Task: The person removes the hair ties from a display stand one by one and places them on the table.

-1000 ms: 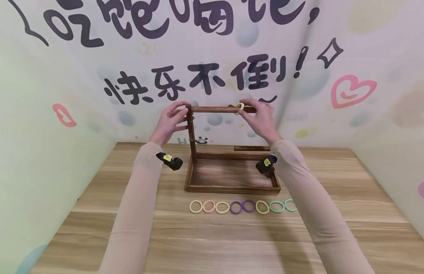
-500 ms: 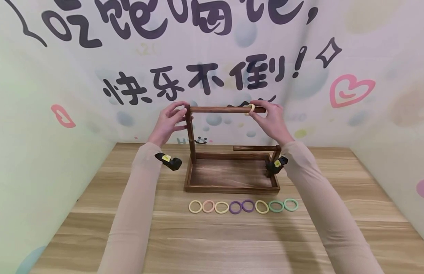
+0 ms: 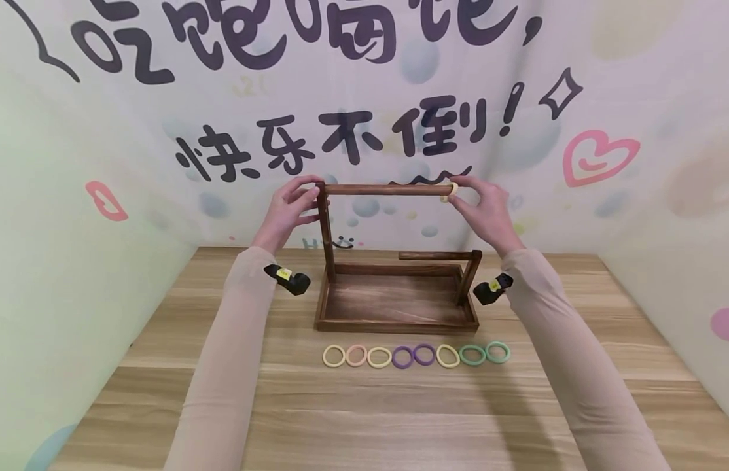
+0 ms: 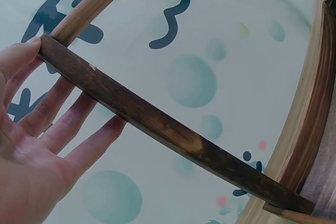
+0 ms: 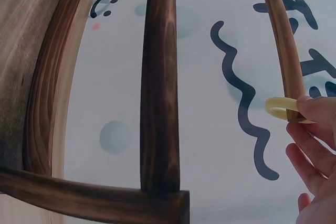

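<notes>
A dark wooden two-tier rack (image 3: 394, 326) stands on the table, with a tray base and two horizontal rods. My left hand (image 3: 289, 209) grips the top of its tall left post (image 4: 157, 124), thumb at the upper corner and fingers against the side. At the free right end of the upper rod (image 3: 388, 190), my right hand (image 3: 487, 212) pinches a pale yellow hair tie (image 5: 275, 107) between thumb and fingers. The rod's tip is still inside that loop. Below, the lower rod (image 3: 432, 255) runs leftward from the short right post and bears no hair tie.
In front of the rack several hair ties lie in a row on the wood-grain table (image 3: 341, 418): yellow, pink, purple (image 3: 402, 357) and green (image 3: 497, 352). A printed cloth wall (image 3: 270, 216) rises close behind, with more walls at both sides.
My right hand has slid the yellow hair tie rightward along the upper rod, from well inside it to the free end. My left hand keeps its grip on the post.
</notes>
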Demonstrator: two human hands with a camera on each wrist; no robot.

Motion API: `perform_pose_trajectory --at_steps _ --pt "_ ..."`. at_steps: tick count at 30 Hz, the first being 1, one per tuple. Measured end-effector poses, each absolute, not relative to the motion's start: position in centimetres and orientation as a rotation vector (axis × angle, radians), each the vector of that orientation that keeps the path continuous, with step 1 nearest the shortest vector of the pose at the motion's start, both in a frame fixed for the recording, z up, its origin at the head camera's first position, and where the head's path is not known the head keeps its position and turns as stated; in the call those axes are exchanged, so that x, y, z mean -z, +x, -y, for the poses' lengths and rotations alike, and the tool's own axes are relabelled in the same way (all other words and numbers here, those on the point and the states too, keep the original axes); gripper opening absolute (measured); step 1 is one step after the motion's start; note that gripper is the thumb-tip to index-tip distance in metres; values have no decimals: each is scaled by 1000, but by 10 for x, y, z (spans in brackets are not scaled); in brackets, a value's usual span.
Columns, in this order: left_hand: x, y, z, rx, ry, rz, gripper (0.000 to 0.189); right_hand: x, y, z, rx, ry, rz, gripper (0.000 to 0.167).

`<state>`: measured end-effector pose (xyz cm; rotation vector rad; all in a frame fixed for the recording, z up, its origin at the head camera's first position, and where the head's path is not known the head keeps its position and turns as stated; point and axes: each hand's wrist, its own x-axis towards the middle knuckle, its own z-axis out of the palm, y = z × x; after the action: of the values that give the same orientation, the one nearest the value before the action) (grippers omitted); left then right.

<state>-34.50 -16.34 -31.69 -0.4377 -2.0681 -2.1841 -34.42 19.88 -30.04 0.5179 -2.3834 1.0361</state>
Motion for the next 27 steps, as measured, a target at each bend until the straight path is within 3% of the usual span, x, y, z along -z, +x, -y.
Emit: perform_pose_trajectory --at_steps 27 --pt "319 -344 163 2186 -442 2043 26 339 -303 -270 -1140 461 2404 36"
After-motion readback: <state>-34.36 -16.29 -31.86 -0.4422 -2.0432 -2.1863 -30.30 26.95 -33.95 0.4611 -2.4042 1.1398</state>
